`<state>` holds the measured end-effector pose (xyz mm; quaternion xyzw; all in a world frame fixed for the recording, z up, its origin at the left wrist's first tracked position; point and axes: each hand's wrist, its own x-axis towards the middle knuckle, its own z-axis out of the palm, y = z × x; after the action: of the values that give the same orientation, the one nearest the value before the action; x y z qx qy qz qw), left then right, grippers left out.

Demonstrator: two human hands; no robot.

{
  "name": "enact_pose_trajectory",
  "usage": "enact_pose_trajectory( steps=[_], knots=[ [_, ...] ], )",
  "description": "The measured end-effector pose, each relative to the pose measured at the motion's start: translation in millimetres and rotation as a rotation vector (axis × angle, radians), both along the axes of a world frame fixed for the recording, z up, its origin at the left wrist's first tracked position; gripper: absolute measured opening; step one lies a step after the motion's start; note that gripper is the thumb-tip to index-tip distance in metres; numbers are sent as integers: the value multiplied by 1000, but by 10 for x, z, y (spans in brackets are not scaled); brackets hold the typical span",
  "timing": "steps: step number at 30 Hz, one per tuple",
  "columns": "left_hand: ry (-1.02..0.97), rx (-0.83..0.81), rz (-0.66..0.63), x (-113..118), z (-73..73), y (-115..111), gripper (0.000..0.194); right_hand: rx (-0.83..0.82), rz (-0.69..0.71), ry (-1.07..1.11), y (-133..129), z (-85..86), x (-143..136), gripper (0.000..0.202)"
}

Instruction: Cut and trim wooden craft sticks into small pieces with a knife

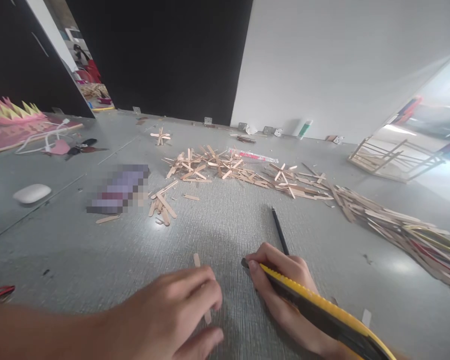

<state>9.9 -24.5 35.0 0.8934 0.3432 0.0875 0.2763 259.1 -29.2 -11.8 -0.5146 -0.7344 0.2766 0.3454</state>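
Note:
My left hand (180, 305) is bent over a wooden craft stick (197, 259), its fingers curled across the middle and holding it down on the grey table. Both ends of the stick show, and the thumb stays apart from the fingers. In my right hand (277, 280) is a yellow and black utility knife (315, 306), gripped near its front, with the tip pointing left toward the stick. A dark pencil-like rod (279, 230) lies just beyond the right hand. Farther back is a heap of craft sticks (225, 165), some joined into star shapes.
A blurred-out flat object (118, 190) and a white mouse-like case (32, 193) lie at left. Long thin strips (390, 220) and a tape roll (433, 237) spread along the right. A small stick frame (395, 160) stands behind them. Black and white panels rise at the back.

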Motion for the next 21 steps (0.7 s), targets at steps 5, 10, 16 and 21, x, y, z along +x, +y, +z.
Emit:
enact_pose_trajectory(
  steps=[5,10,16,21],
  knots=[
    [167,190,-87,-144,-13,8,34,-3,13,17,3,3,6,20],
    [185,249,-185,-294,-183,-60,53,10,8,19,11,15,-4,20],
    [271,194,-204,-336,-78,-51,73,8,16,20,22,34,-23,22],
    [195,154,-185,-188,-68,36,70,-7,36,36,23,56,-30,20]
  ],
)
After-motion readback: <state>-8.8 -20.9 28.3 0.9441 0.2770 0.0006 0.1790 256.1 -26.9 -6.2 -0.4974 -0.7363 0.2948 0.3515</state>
